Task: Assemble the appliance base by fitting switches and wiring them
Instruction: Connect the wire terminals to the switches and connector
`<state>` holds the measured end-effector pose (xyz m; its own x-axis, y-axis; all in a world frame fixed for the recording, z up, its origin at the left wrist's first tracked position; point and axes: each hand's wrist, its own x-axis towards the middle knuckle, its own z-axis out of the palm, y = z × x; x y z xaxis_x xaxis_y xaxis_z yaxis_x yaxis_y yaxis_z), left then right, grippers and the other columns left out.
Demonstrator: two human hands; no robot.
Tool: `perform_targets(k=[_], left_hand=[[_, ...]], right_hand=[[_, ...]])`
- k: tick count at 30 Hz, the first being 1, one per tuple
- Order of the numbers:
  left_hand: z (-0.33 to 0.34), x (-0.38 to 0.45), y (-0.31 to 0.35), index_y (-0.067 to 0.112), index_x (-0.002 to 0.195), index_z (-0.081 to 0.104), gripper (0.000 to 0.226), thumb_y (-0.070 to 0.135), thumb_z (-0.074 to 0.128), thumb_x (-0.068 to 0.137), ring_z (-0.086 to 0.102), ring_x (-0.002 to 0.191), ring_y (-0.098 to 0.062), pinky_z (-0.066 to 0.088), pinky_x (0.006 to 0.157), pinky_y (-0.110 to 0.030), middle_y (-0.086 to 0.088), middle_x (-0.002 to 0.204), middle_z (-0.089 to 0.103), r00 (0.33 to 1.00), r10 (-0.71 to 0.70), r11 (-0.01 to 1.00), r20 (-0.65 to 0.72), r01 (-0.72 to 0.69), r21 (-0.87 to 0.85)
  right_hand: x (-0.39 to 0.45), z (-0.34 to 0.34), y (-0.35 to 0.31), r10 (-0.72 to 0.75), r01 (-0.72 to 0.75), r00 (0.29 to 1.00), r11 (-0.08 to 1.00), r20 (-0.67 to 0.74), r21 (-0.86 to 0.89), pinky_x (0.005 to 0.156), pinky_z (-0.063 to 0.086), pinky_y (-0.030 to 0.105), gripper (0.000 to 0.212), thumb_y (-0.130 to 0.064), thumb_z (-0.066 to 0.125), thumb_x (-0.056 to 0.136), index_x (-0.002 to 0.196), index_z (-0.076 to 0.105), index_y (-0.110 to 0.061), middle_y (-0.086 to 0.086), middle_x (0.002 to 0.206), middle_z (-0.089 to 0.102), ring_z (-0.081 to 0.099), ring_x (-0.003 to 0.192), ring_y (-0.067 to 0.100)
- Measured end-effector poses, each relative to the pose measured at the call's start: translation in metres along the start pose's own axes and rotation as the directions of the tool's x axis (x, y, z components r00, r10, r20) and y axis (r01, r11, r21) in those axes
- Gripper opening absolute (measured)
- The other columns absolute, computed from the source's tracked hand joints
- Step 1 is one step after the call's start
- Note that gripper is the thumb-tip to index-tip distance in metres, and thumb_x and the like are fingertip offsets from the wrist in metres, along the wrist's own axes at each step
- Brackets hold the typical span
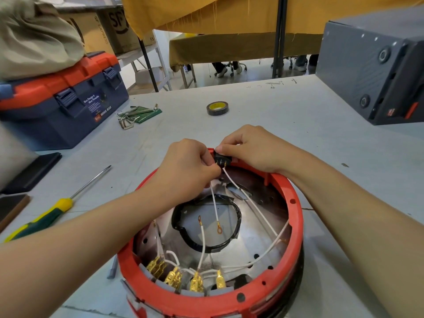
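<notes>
A round red appliance base (296,226) stands on the table near me, its metal inside showing. A small black switch (222,158) sits at the base's far rim. My right hand (250,150) pinches the switch from the right. My left hand (190,161) pinches a white wire's (214,203) end right at the switch's brass terminals. Several white wires cross the inside; two end in loose ring terminals (219,230). Along the near rim, a row of brass connectors (176,276) sits on fitted switches. A black ring (183,232) lies at the centre.
A green and yellow screwdriver (46,216) lies left of the base. Hex keys (135,115) and a roll of tape (217,108) lie farther back. A blue and orange toolbox (62,99) stands at the back left, a dark grey box (371,65) at the back right.
</notes>
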<state>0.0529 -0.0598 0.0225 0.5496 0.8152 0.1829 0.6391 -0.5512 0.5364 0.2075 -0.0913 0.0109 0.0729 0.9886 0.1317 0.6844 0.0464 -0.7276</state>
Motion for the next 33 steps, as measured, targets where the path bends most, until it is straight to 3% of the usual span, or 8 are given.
perform_targets(k=[5, 8, 11, 17, 23, 29, 33], left_hand=[[0.0031, -0.001, 0.0004, 0.009, 0.059, 0.063, 0.015, 0.007, 0.065, 0.074, 0.062, 0.05, -0.013, 0.054, 0.057, -0.029, -0.005, 0.051, 0.064, 0.999, -0.019, 0.999, -0.03, 0.018, -0.031], [0.0043, -0.002, 0.0002, 0.008, 0.06, 0.063, 0.015, 0.006, 0.064, 0.074, 0.066, 0.055, -0.021, 0.057, 0.06, -0.038, -0.007, 0.054, 0.066, 0.999, -0.03, 0.998, -0.041, 0.027, -0.059], [0.0051, -0.0018, 0.0007, 0.011, 0.06, 0.062, 0.016, 0.007, 0.064, 0.075, 0.063, 0.05, -0.014, 0.054, 0.055, -0.029, -0.003, 0.052, 0.064, 0.998, -0.026, 0.999, -0.061, 0.023, -0.042], [0.0058, -0.0005, 0.0021, 0.01, 0.061, 0.063, 0.015, 0.006, 0.063, 0.075, 0.063, 0.055, -0.02, 0.052, 0.057, -0.032, -0.007, 0.056, 0.066, 0.998, -0.018, 0.999, -0.062, 0.015, -0.036], [0.0058, 0.0018, 0.0024, 0.007, 0.061, 0.063, 0.013, 0.005, 0.062, 0.074, 0.065, 0.057, -0.024, 0.052, 0.057, -0.033, -0.011, 0.057, 0.066, 0.998, -0.011, 0.999, -0.064, 0.009, -0.034], [0.0039, 0.0025, -0.0015, 0.011, 0.062, 0.064, 0.014, 0.009, 0.064, 0.076, 0.051, 0.043, -0.005, 0.041, 0.047, -0.019, 0.002, 0.049, 0.06, 0.999, -0.019, 0.999, -0.037, 0.018, -0.038], [-0.0029, 0.0008, -0.0054, 0.01, 0.065, 0.068, 0.011, 0.011, 0.07, 0.076, 0.054, 0.04, -0.001, 0.036, 0.042, -0.009, 0.002, 0.046, 0.061, 0.998, -0.036, 0.993, 0.044, 0.04, -0.109]], right_hand=[[-0.0005, -0.0008, -0.0007, -0.009, 0.009, 1.0, 1.0, 0.002, -0.002, 0.081, 0.048, 0.029, 0.021, -0.032, 0.057, 0.092, 0.083, 0.075, -0.026, 0.002, 0.09, 0.072, 0.062, 0.091, 0.017], [-0.0006, -0.0005, -0.0012, -0.014, 0.014, 1.0, 1.0, 0.0, -0.008, 0.082, 0.048, 0.031, 0.022, -0.032, 0.057, 0.092, 0.085, 0.075, -0.024, 0.003, 0.09, 0.072, 0.062, 0.091, 0.018], [-0.0011, -0.0007, -0.0016, -0.018, 0.018, 1.0, 1.0, 0.003, -0.003, 0.081, 0.048, 0.031, 0.022, -0.031, 0.057, 0.093, 0.085, 0.075, -0.022, 0.004, 0.09, 0.072, 0.062, 0.091, 0.02], [-0.0019, -0.0017, -0.0023, -0.03, 0.03, 0.999, 0.999, 0.011, -0.017, 0.085, 0.049, 0.037, 0.025, -0.031, 0.056, 0.093, 0.087, 0.076, -0.019, 0.008, 0.091, 0.072, 0.061, 0.092, 0.024], [-0.0008, -0.001, -0.0014, -0.042, 0.043, 0.999, 0.998, 0.004, -0.049, 0.078, 0.048, 0.033, 0.027, -0.032, 0.055, 0.093, 0.085, 0.076, -0.018, 0.011, 0.085, 0.07, 0.06, 0.088, 0.024], [-0.001, -0.0006, -0.0012, -0.018, 0.018, 1.0, 1.0, -0.005, -0.025, 0.081, 0.049, 0.035, 0.025, -0.034, 0.056, 0.093, 0.086, 0.076, -0.021, 0.009, 0.088, 0.071, 0.061, 0.091, 0.025], [-0.0015, -0.0007, -0.0018, -0.007, 0.007, 1.0, 1.0, 0.007, -0.03, 0.08, 0.049, 0.033, 0.026, -0.035, 0.055, 0.093, 0.088, 0.076, -0.021, 0.009, 0.089, 0.071, 0.061, 0.09, 0.024]])
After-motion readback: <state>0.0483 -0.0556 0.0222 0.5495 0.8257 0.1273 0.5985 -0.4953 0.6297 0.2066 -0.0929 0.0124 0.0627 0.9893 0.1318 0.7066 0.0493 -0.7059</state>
